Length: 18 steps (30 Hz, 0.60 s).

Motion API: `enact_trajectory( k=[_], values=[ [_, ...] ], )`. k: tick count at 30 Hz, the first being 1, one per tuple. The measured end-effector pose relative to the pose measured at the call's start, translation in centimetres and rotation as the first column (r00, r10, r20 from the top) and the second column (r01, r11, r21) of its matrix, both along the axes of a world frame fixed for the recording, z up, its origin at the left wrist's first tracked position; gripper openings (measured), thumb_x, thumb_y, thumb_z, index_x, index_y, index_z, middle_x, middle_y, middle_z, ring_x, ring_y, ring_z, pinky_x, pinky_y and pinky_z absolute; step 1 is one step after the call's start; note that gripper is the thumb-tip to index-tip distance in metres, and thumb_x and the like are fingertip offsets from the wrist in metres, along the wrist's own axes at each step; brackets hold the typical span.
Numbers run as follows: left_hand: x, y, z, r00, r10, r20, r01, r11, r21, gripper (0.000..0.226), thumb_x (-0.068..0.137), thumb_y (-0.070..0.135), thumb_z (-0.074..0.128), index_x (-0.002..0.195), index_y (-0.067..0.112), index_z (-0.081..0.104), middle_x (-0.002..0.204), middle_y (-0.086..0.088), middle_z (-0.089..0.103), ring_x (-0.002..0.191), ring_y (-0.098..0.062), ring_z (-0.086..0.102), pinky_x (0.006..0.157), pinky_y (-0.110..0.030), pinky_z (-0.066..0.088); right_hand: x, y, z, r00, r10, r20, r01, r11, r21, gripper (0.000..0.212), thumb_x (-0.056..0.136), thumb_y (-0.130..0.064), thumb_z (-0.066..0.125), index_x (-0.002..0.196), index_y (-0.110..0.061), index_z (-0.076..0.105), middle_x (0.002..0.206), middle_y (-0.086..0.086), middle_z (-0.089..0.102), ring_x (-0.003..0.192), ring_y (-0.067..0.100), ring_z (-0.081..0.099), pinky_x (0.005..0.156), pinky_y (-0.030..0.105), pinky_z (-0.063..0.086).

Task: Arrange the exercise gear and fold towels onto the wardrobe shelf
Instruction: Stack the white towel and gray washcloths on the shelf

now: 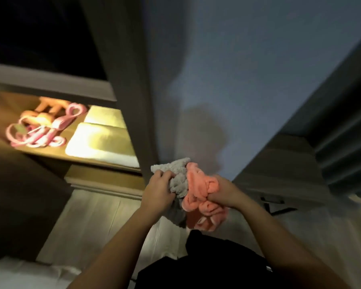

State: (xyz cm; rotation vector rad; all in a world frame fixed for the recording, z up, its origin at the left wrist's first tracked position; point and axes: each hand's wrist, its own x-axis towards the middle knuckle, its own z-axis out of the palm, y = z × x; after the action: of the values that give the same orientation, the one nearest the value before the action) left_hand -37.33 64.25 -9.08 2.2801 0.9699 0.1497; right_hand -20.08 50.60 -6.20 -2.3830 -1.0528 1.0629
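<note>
My left hand (157,189) grips a crumpled grey towel (178,174) and my right hand (222,193) grips a bunched coral-pink towel (198,190); both are held together in front of me, below the shelf's level and to its right. On the lit wardrobe shelf (56,152) at the left lie two folded pale towels (98,141) side by side. Left of them on the shelf sit a pink resistance band or rope (40,135) and tan-coloured gear (43,116) behind it, blurred.
A wardrobe upright (125,80) stands right of the shelf, then a bluish wall (238,69). A dark curtain (346,142) hangs at the right. White bedding (25,274) lies at the bottom left, pale wooden floor (88,222) below the wardrobe.
</note>
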Motion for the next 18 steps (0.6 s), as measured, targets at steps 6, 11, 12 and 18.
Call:
enact_trajectory(
  k=[6,11,12,18],
  values=[
    [-7.8,4.3,-0.3,0.946,0.322,-0.026,-0.323,0.945,-0.057,0.044,0.075,0.015,0.068,0.116,0.028,0.056,0.112,0.001,0.047,0.103,-0.021,0.053,0.081,-0.040,0.051,-5.0,9.5,-0.4,0.967,0.254,-0.015,-0.254,0.967,0.012,0.032,0.076,-0.011,0.070,0.104,-0.014,0.054,0.111,0.013,0.063,0.100,0.027,0.060,0.075,0.030,0.046],
    [-12.7,8.2,-1.0,0.840,0.541,-0.046,-0.543,0.838,-0.057,0.047,0.076,0.015,0.069,0.117,0.031,0.054,0.112,0.005,0.047,0.103,-0.016,0.050,0.076,-0.036,0.050,-8.7,17.4,-1.6,0.897,0.440,-0.026,-0.439,0.897,0.047,0.041,0.074,-0.017,0.070,0.111,-0.013,0.053,0.113,0.016,0.060,0.106,0.029,0.058,0.076,0.030,0.045],
    [-13.3,8.9,-1.1,0.816,0.577,-0.037,-0.578,0.814,-0.054,0.048,0.076,0.015,0.070,0.118,0.031,0.054,0.112,0.006,0.046,0.103,-0.015,0.049,0.074,-0.034,0.048,-9.2,18.9,-1.7,0.884,0.466,-0.033,-0.464,0.884,0.064,0.042,0.073,-0.016,0.070,0.112,-0.013,0.053,0.112,0.015,0.060,0.105,0.028,0.058,0.075,0.029,0.045],
    [-14.8,13.4,-1.6,0.666,0.744,0.047,-0.742,0.668,-0.057,0.056,0.075,0.008,0.073,0.123,0.030,0.054,0.118,0.009,0.048,0.092,-0.005,0.044,0.067,-0.021,0.040,-11.1,26.7,-1.7,0.831,0.548,-0.096,-0.527,0.831,0.180,0.046,0.076,-0.015,0.070,0.118,-0.012,0.054,0.117,0.011,0.058,0.107,0.024,0.059,0.090,0.037,0.052]
  ],
)
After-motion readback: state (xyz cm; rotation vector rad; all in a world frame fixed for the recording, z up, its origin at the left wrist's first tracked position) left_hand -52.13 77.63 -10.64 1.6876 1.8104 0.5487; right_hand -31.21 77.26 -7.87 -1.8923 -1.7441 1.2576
